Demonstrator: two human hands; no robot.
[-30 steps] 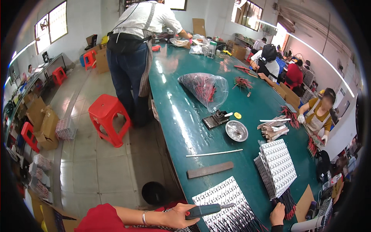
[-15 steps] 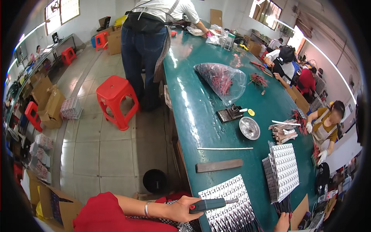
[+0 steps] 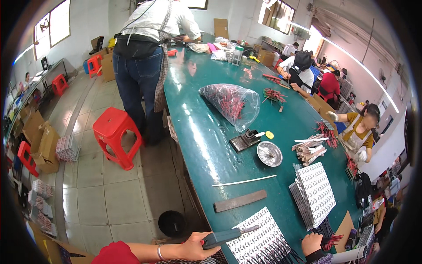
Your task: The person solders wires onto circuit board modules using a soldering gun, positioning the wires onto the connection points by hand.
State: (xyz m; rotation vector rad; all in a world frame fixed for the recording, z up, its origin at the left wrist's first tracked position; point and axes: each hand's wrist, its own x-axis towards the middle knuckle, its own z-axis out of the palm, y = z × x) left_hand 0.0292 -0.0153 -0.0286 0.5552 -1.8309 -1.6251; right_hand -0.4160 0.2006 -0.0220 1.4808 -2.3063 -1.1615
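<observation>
My left hand (image 3: 195, 247), with a silver bangle at the wrist, grips a dark green soldering gun (image 3: 222, 238). Its metal tip (image 3: 249, 229) points right over a white panel of small circuit boards (image 3: 252, 222). Black wires (image 3: 277, 251) run in a row along that panel's near part. My right hand (image 3: 312, 243) is curled closed at the panel's right, beside black wires with red ends (image 3: 333, 240); its grip is not clear. Just beyond it a stack of similar white panels (image 3: 317, 189) leans on the green table.
A grey bar (image 3: 241, 201) and thin white rod (image 3: 244, 181) lie beyond the panel. Farther off are a metal bowl (image 3: 269, 154), black stand (image 3: 244, 140), bag of red wires (image 3: 231, 105) and wooden strips (image 3: 309, 149). Co-workers (image 3: 359, 127) work around the table (image 3: 198, 163).
My view has shifted, so the table things sit a little farther left. My left hand still holds the soldering gun over the panel. More of my right hand and its cuff shows.
</observation>
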